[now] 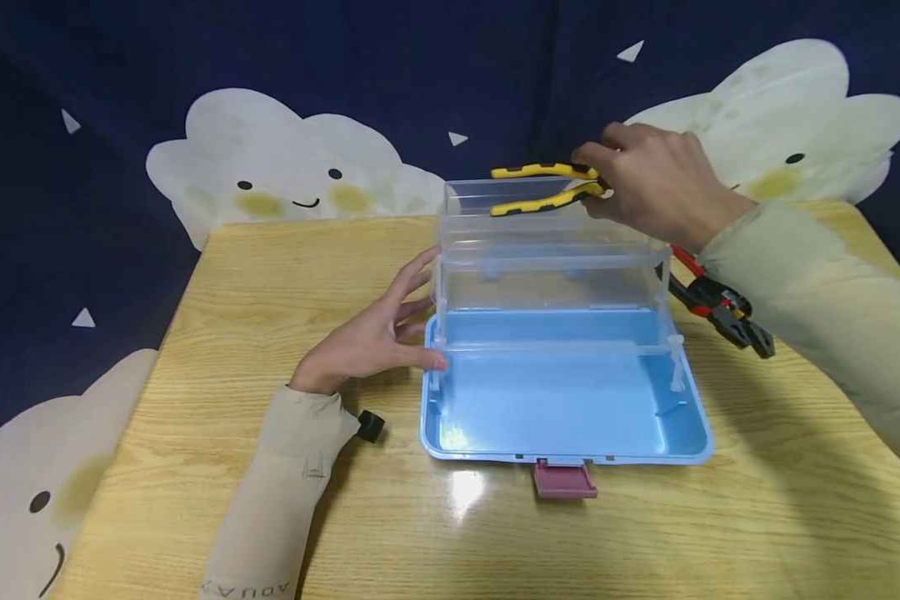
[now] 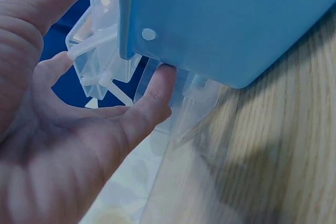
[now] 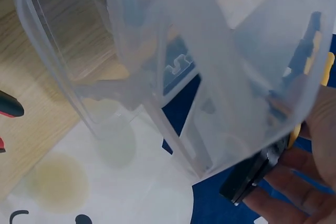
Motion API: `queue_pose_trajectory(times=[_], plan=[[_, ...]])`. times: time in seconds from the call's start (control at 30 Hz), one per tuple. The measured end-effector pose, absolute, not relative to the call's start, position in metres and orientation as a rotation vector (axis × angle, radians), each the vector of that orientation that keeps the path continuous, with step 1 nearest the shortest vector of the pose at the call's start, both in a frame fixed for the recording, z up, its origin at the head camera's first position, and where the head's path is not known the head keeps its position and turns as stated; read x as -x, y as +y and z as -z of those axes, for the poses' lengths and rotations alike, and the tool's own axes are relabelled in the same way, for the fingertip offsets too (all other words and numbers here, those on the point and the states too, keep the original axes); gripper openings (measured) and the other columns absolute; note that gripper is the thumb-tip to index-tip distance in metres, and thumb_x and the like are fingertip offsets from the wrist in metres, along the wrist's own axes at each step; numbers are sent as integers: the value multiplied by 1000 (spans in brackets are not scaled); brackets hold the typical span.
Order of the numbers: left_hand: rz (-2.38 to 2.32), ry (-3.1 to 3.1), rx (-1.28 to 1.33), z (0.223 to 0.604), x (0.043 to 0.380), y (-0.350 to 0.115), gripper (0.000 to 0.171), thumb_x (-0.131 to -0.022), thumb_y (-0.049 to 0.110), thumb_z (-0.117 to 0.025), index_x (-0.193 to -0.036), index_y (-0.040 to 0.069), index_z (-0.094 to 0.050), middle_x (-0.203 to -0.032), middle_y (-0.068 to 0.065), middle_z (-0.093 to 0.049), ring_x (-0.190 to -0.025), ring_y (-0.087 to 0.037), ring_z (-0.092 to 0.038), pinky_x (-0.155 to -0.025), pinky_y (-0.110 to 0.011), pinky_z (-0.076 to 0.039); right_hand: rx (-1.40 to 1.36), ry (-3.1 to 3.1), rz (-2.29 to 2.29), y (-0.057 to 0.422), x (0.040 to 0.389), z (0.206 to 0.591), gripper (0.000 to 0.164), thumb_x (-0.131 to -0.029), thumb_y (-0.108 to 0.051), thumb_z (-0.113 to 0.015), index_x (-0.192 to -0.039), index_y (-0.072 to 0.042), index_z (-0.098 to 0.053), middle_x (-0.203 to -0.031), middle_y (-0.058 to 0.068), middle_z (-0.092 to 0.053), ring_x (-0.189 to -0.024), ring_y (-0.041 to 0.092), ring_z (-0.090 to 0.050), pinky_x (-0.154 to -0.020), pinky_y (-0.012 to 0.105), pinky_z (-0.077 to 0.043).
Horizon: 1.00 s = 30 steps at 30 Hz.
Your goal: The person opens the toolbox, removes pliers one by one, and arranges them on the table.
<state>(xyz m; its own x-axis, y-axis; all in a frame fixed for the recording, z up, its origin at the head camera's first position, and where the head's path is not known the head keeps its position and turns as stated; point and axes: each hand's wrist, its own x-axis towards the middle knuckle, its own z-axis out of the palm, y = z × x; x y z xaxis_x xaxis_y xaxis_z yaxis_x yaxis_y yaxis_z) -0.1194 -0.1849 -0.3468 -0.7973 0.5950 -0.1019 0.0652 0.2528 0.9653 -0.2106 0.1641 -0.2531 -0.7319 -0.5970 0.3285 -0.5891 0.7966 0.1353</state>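
Observation:
A light-blue toolbox [image 1: 547,400] stands opened on the table, its clear cantilever trays [image 1: 547,287] raised at the back. Above the top tray my right hand [image 1: 656,183] grips pliers with yellow-and-black handles [image 1: 543,204]; the handles point left. In the right wrist view, the dark pliers head [image 3: 247,177] shows beside the clear tray wall, under my fingers. My left hand [image 1: 375,333] rests at the toolbox's left side, thumb on the rim and the other fingers spread toward the trays. A fingertip touches the blue wall's edge in the left wrist view.
Right of the toolbox lie red-and-black pliers [image 1: 720,310], partly behind the right forearm. A magenta latch [image 1: 565,481] hangs down at the toolbox's front. The wooden table [image 1: 270,283] backs onto a dark-blue cloth [image 1: 390,58] with cloud prints.

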Motion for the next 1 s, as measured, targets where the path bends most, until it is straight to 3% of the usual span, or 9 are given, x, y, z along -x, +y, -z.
queue_pose_trajectory(times=[0.2,0.6,1.0], plan=[[-1566,2083,-598,346,119,-185,125,-81,12,-90,-160,56,-3,-175,4,-5,-162,-28,-22,-129,-55,-31,-910,-2567,-37,169,205,256,50,-80,-14,-88,-124,-2,-69,-98,23,-69,-74,34,-63,-53,47,-53],[-1560,2092,-588,346,119,-185,125,-81,13,-90,-160,57,-3,-175,4,-6,-162,-29,-23,-129,-55,-31,-937,-2485,-127,174,192,260,43,-80,-13,-86,-119,-3,-72,-90,19,-68,-69,31,-64,-51,46,-52],[-1559,2089,-588,347,119,-185,123,-81,14,-90,-158,59,-4,-175,5,-6,-162,-28,-22,-129,-57,-29,-914,-2445,-257,186,178,265,48,-74,-14,-91,-118,-4,-72,-96,19,-70,-74,33,-71,-58,51,-55]])
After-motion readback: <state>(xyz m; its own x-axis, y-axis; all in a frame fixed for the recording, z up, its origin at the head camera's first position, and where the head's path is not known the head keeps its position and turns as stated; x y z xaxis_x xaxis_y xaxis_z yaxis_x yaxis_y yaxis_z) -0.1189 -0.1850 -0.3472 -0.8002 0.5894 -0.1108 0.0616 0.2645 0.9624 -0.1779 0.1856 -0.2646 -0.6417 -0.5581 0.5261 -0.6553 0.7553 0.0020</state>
